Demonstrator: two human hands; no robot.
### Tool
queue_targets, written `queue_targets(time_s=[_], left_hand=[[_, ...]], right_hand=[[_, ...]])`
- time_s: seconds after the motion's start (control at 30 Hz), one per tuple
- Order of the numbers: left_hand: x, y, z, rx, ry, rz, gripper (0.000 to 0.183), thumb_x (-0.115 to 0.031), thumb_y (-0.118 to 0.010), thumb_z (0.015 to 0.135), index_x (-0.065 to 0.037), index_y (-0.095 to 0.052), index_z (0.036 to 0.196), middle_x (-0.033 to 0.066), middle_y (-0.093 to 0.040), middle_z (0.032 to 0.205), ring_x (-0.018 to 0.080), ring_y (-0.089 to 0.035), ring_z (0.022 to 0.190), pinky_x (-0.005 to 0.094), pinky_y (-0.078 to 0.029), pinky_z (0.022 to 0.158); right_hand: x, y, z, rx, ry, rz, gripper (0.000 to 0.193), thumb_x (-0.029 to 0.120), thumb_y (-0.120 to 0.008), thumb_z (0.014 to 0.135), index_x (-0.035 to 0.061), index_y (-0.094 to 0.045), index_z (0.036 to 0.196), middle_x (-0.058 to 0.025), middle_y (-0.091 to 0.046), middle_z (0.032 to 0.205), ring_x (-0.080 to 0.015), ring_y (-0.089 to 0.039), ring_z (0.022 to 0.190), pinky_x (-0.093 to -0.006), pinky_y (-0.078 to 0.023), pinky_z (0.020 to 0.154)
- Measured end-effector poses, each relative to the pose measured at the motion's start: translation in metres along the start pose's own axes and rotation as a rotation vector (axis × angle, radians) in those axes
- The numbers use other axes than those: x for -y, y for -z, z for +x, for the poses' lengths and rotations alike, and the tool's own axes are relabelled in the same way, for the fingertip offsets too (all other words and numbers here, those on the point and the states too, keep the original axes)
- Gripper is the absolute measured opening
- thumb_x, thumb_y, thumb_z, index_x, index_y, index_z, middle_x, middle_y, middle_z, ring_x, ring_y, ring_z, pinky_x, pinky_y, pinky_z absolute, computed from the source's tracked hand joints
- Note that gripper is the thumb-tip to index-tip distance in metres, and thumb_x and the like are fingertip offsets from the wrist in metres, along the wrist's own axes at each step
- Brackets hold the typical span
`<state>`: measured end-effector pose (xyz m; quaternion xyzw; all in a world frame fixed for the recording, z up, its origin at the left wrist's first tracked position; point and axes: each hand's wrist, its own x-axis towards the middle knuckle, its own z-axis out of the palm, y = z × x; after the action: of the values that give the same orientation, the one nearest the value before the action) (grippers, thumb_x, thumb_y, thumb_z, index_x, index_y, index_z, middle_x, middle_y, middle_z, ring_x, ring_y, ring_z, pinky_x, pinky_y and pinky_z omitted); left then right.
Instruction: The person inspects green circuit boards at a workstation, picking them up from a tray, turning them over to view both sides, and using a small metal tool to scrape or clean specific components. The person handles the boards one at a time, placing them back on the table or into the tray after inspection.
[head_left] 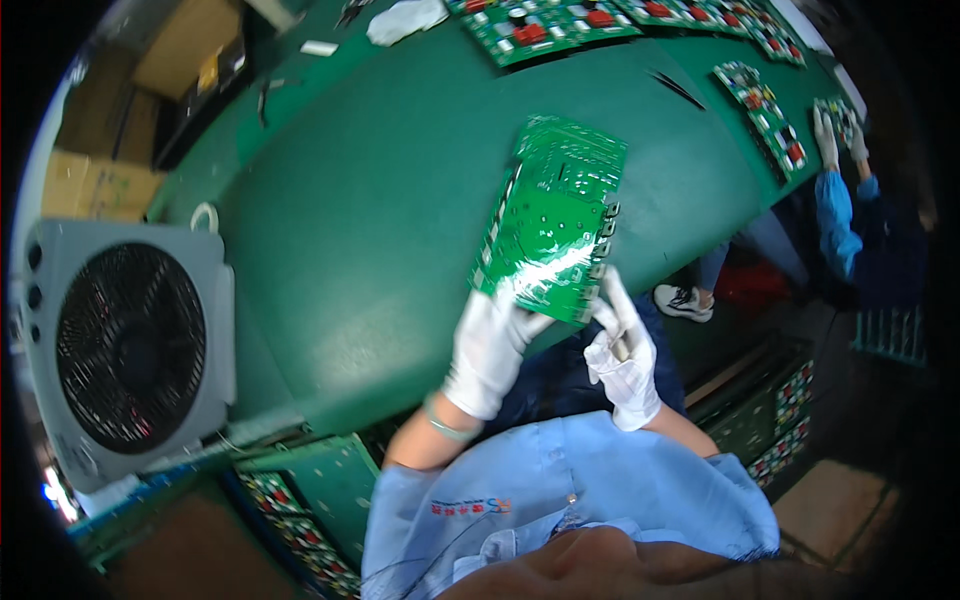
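A green circuit board (545, 225), blurred by motion, is tilted over the near part of the green table, its solder side facing up and components showing along its right edge. My left hand (485, 350), in a white glove, is closed on the board's near left corner; its fingertips are hidden beneath. Also white-gloved, my right hand (625, 365) has its fingers closed at the near right corner, one finger stretched along the edge. A small tan patch shows among the right fingers; I cannot tell what it is.
Populated boards (540, 35) line the table's far edge, with another board (765, 115) at right. Black tweezers (678, 90) lie nearby. A grey box fan (130, 340) stands left. At far right, a co-worker's gloved hands (840, 140) hold a board. Racked boards (300, 530) sit below.
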<state>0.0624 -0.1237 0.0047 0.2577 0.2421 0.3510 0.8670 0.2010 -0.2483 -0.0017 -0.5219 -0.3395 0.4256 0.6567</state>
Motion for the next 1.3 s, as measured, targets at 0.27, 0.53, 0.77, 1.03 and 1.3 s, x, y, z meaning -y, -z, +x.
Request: queue_targets(time_s=[0.27, 0.53, 0.77, 1.03, 1.3], left_hand=[[0.037, 0.004, -0.046, 0.416, 0.237, 0.598, 0.068, -0.022, -0.062, 0.105, -0.003, -0.032, 0.162, 0.0232, -0.049, 0.154, 0.0296, -0.062, 0.126, 0.041, -0.051, 0.103], [-0.101, 0.043, 0.017, -0.12, -0.47, 1.312, 0.108, -0.013, -0.094, 0.072, -0.009, -0.034, 0.162, 0.0123, -0.043, 0.162, 0.0296, -0.043, 0.148, 0.0422, -0.044, 0.116], [-0.094, 0.062, 0.024, 0.086, -0.053, 0.758, 0.06, -0.003, -0.085, 0.08, 0.002, -0.06, 0.134, 0.0137, -0.061, 0.141, 0.0239, -0.059, 0.13, 0.0397, -0.045, 0.115], [-0.107, 0.066, 0.021, 0.225, -0.02, 0.859, 0.06, 0.009, -0.082, 0.08, 0.0, -0.063, 0.137, 0.0155, -0.063, 0.143, 0.0211, -0.061, 0.129, 0.0336, -0.049, 0.109], [-0.106, 0.066, 0.018, 0.338, -0.066, 0.908, 0.062, 0.008, -0.083, 0.078, -0.002, -0.064, 0.137, 0.0154, -0.066, 0.139, 0.0246, -0.06, 0.133, 0.0389, -0.046, 0.114]], right_hand=[[0.021, 0.055, 0.042, -0.379, -0.022, -0.125, 0.037, 0.015, -0.064, 0.103, -0.004, -0.064, 0.135, 0.0047, -0.059, 0.083, 0.0011, -0.034, 0.051, -0.0197, -0.026, 0.046], [0.053, 0.1, 0.115, 0.429, 0.351, -0.235, 0.027, 0.005, -0.059, 0.099, -0.0097, -0.069, 0.119, -0.0242, -0.067, 0.132, -0.0325, -0.065, 0.123, -0.0427, -0.047, 0.11], [0.034, 0.076, 0.119, -0.006, 0.343, -0.677, 0.051, 0.008, -0.07, 0.092, -0.001, -0.06, 0.141, -0.0139, -0.065, 0.142, -0.0176, -0.068, 0.105, -0.0288, -0.051, 0.091], [0.028, 0.029, 0.041, 0.652, 0.541, -1.132, 0.057, 0.025, -0.072, 0.084, -0.001, -0.065, 0.133, -0.0201, -0.067, 0.132, -0.0335, -0.07, 0.113, -0.0439, -0.054, 0.101], [0.015, -0.006, 0.046, 0.771, 0.382, -1.366, 0.066, 0.013, -0.061, 0.089, -0.0018, -0.048, 0.152, -0.024, -0.054, 0.149, -0.0394, -0.053, 0.137, -0.0499, -0.041, 0.115]])
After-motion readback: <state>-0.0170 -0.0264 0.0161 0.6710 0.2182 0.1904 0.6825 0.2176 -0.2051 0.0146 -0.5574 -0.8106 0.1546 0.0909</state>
